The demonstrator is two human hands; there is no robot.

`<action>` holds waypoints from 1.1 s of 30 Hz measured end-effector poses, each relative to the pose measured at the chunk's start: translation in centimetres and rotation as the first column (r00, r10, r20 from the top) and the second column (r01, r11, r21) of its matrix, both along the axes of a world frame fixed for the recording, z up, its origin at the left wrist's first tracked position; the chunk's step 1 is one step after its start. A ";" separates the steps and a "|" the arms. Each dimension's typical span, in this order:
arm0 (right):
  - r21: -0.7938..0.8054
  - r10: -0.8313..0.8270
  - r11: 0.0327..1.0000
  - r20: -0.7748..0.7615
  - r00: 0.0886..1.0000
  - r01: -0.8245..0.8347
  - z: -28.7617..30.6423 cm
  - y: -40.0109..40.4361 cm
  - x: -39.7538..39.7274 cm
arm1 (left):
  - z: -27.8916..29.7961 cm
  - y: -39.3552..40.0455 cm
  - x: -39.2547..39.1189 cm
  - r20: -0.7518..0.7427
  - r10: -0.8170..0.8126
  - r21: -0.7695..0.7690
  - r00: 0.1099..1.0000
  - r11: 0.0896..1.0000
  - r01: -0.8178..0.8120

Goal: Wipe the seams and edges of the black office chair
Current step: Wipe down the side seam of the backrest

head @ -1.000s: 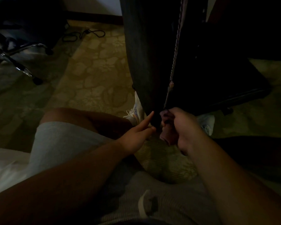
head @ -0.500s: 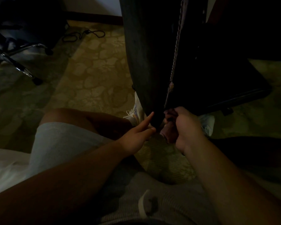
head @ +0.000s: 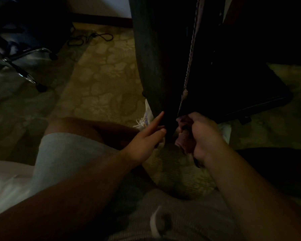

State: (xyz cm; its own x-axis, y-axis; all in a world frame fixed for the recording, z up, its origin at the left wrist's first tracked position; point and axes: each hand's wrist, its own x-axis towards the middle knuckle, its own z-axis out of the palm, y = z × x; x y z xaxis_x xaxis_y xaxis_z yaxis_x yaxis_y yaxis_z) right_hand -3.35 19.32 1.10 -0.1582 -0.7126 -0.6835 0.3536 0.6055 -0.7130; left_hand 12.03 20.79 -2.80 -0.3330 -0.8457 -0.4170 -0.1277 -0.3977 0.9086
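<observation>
Black office chair (head: pixel 156 54) panel hung just above both hands; the left hand (head: pixel 146 138), fingers straight, steadied its lower edge, likely so the right hand (head: pixel 201 136), its grip curled round a pinkish cloth (head: pixel 183 134), could rub the seam (head: pixel 189 54).

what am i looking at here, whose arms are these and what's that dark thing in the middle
There is no machine here. A person wears a camera on the head, so the single picture looks down along their own arms.

The dark upright thing is the black chair, with a stitched seam running down it. The right hand grips a pinkish cloth at the seam's lower end. The left hand, fingers straight, touches the chair's edge.

Below lies patterned carpet. Another chair's chrome base stands far left, and a cable lies near the wall.
</observation>
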 end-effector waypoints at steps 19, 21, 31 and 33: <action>-0.034 0.118 0.993 0.056 0.991 -0.117 -0.9 0.1 -0.7 | 2.2 -0.7 -1.6 -0.213 0.265 0.074 0.940 0.964 -0.255; -0.038 0.095 0.995 0.051 0.994 -0.093 -0.7 0.0 -0.7 | 2.1 -0.7 -1.6 -0.210 0.283 0.089 0.936 0.959 -0.270; -0.031 -0.040 0.999 0.031 0.999 0.041 -0.8 0.4 0.3 | 2.2 -1.0 -1.1 -0.186 0.263 0.060 0.947 0.965 -0.257; -0.034 0.026 0.999 0.004 1.000 -0.026 -0.9 0.5 0.3 | 2.7 -1.6 -0.9 -0.200 0.278 0.048 0.939 0.960 -0.274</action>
